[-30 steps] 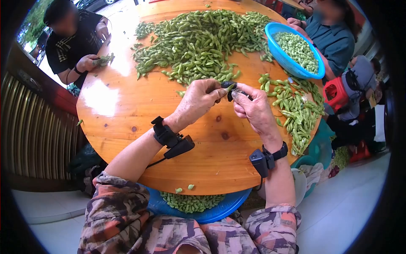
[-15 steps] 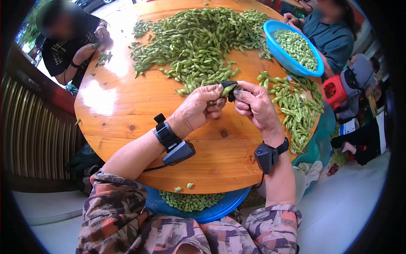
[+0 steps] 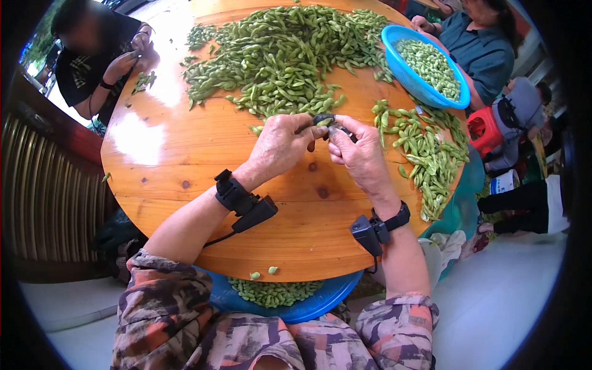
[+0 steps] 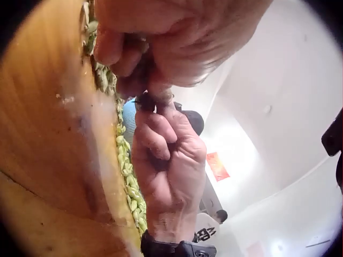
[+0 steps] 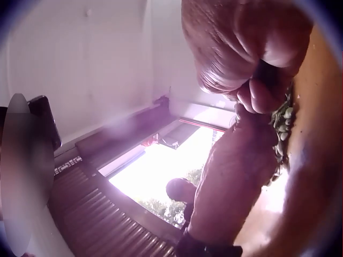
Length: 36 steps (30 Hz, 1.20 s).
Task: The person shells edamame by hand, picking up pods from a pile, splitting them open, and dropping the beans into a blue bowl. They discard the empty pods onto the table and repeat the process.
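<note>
In the head view, both hands meet above the wooden table. The left hand pinches a green soybean pod between thumb and fingers. From the other side, the right hand grips the same pod with thumb and forefinger. Dark coverings wrap some fingertips and hide part of the pod. Just beyond the hands spreads a large heap of pods. The left wrist view shows the right hand with curled fingers meeting the left at the fingertips; the pod is mostly hidden there.
A blue basin of shelled beans sits below the table edge. Two loose beans lie near that edge. Pods are strewn at the right, beside a blue basket of beans. Other people sit around the table.
The pod showed more fully half a second ago; now the fingers cover more of it. Both hands stay together, their grip shifting. The person at far left has let go of a bunch of pods.
</note>
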Tool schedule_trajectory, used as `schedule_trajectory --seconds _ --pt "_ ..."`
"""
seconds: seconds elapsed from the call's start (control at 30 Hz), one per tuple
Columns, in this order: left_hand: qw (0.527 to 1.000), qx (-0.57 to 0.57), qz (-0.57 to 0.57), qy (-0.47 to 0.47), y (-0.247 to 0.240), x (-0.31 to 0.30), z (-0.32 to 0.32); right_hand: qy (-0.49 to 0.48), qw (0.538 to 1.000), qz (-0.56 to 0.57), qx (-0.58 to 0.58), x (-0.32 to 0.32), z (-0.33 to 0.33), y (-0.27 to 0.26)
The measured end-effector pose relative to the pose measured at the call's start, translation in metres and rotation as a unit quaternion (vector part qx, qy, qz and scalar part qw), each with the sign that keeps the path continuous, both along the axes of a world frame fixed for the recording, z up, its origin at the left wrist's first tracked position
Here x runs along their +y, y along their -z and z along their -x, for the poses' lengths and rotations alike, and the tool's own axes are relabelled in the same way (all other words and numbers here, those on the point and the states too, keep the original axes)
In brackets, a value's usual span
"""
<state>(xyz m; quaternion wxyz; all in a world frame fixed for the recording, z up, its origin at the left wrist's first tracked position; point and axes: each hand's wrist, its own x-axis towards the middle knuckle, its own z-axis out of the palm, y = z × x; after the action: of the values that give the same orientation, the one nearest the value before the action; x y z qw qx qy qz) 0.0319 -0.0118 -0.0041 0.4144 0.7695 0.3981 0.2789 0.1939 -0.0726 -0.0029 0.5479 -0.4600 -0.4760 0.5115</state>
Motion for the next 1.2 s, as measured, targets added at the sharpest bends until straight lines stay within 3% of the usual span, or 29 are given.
schedule_trajectory --seconds 0.1,0.13,0.2,0.27,0.33,0.4,0.5,0.53,0.57,0.6,0.67,0.7,0.77,0.87,0.93,1.0,1.1,1.2 --pt "0.981 -0.105 0.159 0.035 0.000 0.005 0.003 0.012 1.000 -0.001 -0.020 0.003 0.000 0.009" --pt "0.981 -0.105 0.159 0.035 0.001 0.007 0.005 0.009 1.000 -0.001 -0.030 0.003 -0.001 0.011" --pt "0.924 -0.152 0.344 0.075 0.003 0.014 0.009 0.007 0.999 0.012 -0.030 0.004 -0.001 0.011" --pt "0.912 -0.162 0.366 0.084 0.003 0.016 0.011 0.004 0.999 0.023 -0.028 0.003 -0.003 0.008" --pt "0.847 -0.236 0.456 0.139 0.005 0.019 0.015 -0.057 0.991 0.052 0.110 0.002 -0.007 0.002" --pt "0.846 -0.238 0.455 0.144 0.005 0.016 0.014 -0.069 0.988 0.055 0.124 0.003 -0.011 0.005" --pt "0.884 -0.200 0.410 0.103 0.002 0.008 0.007 -0.044 0.996 0.057 0.045 0.004 -0.009 0.007" --pt "0.884 -0.201 0.409 0.102 0.003 0.006 0.006 0.010 0.996 0.006 -0.091 0.004 -0.004 0.011" --pt "0.891 -0.206 0.394 0.094 0.004 0.004 0.005 0.063 0.972 -0.045 -0.224 0.004 0.000 0.013" --pt "0.898 -0.209 0.378 0.087 0.006 0.004 0.003 0.062 0.972 -0.046 -0.223 0.004 0.003 0.013" --pt "0.898 -0.216 0.376 0.075 0.012 0.004 0.000 0.121 0.915 -0.160 -0.350 0.003 0.008 0.012" --pt "0.895 -0.235 0.371 0.075 0.011 0.002 0.000 0.121 0.915 -0.160 -0.350 0.003 0.010 0.012" --pt "0.892 -0.253 0.367 0.075 0.008 -0.004 -0.002 0.146 0.868 -0.240 -0.409 0.003 0.013 0.012" --pt "0.880 -0.269 0.392 0.001 -0.002 -0.012 -0.008 0.148 0.842 -0.298 -0.425 0.003 0.016 0.011" --pt "0.795 -0.376 0.477 -0.005 0.010 -0.007 -0.011 0.150 0.842 -0.302 -0.422 0.004 0.016 0.011" --pt "0.796 -0.377 0.473 0.029 0.017 -0.004 -0.009 0.152 0.841 -0.306 -0.419 0.003 0.016 0.009" --pt "0.797 -0.369 0.474 0.062 0.016 -0.001 -0.004 0.117 0.950 -0.143 -0.252 0.002 0.007 0.004" --pt "0.815 -0.346 0.459 0.068 0.009 -0.004 -0.003 0.103 0.967 -0.086 -0.215 0.001 0.003 0.003"
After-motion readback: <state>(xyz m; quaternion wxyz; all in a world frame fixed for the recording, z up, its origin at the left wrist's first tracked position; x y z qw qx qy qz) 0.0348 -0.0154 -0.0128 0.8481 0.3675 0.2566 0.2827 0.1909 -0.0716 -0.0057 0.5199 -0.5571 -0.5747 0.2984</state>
